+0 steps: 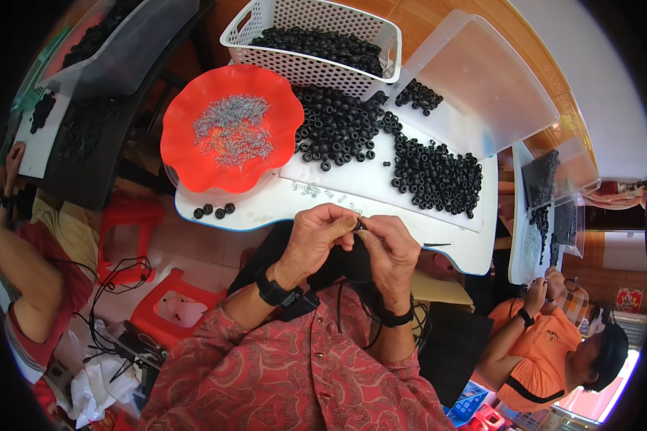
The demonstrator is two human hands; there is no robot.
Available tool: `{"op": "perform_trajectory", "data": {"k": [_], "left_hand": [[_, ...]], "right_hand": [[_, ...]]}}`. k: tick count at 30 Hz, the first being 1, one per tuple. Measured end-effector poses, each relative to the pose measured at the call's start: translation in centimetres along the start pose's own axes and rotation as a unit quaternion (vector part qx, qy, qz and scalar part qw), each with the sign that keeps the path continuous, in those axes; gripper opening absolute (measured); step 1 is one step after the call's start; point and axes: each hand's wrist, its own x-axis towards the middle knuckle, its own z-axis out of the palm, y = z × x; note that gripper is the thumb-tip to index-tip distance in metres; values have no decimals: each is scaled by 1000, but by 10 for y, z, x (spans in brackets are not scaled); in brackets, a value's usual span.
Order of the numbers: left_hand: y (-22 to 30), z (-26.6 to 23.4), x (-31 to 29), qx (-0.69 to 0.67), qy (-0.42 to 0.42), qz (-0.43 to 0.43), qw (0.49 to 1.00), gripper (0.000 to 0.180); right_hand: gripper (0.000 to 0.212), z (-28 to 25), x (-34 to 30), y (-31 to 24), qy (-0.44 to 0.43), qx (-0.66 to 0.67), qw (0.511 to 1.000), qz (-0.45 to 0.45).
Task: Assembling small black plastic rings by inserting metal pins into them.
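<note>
My left hand and my right hand meet in front of my chest, just off the near edge of the white table. Their fingertips pinch a small black round part, mostly hidden by the thumbs. A thin pale bit shows above it, too small to make out. Beyond my hands lies a heap of black ring-shaped parts, with a larger heap of them to its left. A red wavy-rimmed bowl at the left contains many small silvery metal pieces.
A white perforated basket full of black parts stands at the back. Right of it a clear plastic bin lies on its side. Several black rings sit at the table's left edge. People work at tables on both sides; red stools stand at left.
</note>
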Motion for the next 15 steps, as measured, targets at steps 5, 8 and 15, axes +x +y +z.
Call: {"op": "perform_trajectory", "data": {"k": [5,8,15], "left_hand": [[1,3,-2,1,14,8,1000,15],[1,3,-2,-11,17,8,1000,15],[1,6,-4,-1,18,9,1000,13]], "right_hand": [[23,3,-2,-5,-4,0,1000,13],[24,5,-6,-4,1,-6,1000,13],[19,8,-10,-4,23,-17,999,18]]}}
